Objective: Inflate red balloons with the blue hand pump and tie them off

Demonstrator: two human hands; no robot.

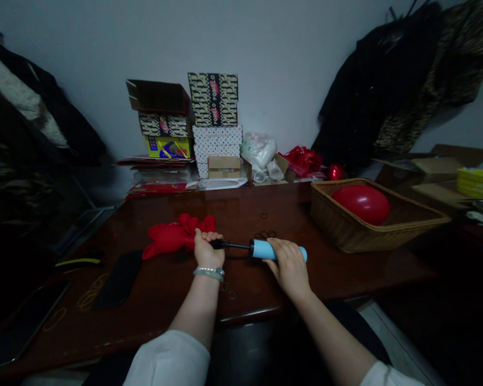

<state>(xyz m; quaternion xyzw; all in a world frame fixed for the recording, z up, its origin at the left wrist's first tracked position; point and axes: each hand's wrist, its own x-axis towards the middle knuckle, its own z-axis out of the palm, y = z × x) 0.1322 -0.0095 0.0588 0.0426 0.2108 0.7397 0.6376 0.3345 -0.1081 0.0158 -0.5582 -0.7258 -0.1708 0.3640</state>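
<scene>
Between my two hands lies a hand pump [259, 248] with a light-blue barrel and a thin black rod drawn out of it. My left hand [207, 250] is closed around the black end of the rod. The blue barrel is wrapped by the fingers of my right hand [288, 262]. Just beyond and left of my left hand sits a soft-looking red bundle [171, 237] with rounded lobes, partly hidden by that hand. I cannot make out whether the pump touches it.
A wicker basket [386, 236] with a red balloon [362, 204] in it stands at the right of the brown table [241, 300]. Black phone-like slab [118, 280], yellow rubber bands [89, 298] and small rings lie about. Patterned boxes [215, 99] are stacked by the wall.
</scene>
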